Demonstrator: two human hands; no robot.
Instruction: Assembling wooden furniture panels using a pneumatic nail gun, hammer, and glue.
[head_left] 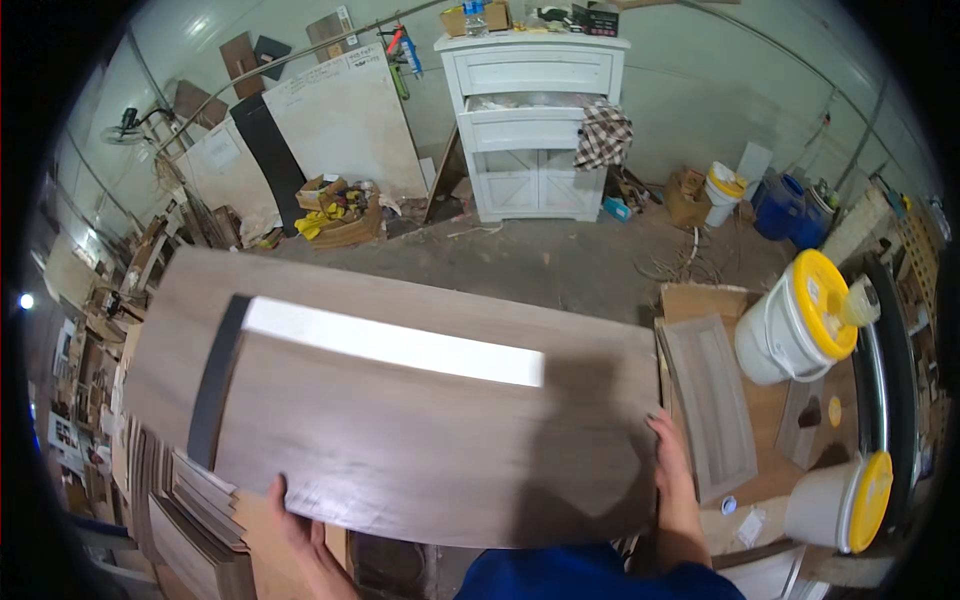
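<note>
A large grey-brown wood-grain panel (400, 440) spans the middle of the view, tilted slightly, its right end lower in the picture. My left hand (305, 535) is closed on its near edge, thumb on top and fingers hidden beneath. At the right end, my right hand (673, 460) grips the side edge near the corner. On the panel's face lie a white strip (390, 340), running lengthwise, and a dark strip (217, 385) set crosswise at the white one's left end. A shadow falls over the panel's right part.
A white dresser (530, 130) with a drawer pulled out stands by the far wall. To the right, white buckets with yellow lids (800, 320) and a framed door panel (708, 400) rest on a brown surface. Stacked boards (190, 530) lie at the lower left.
</note>
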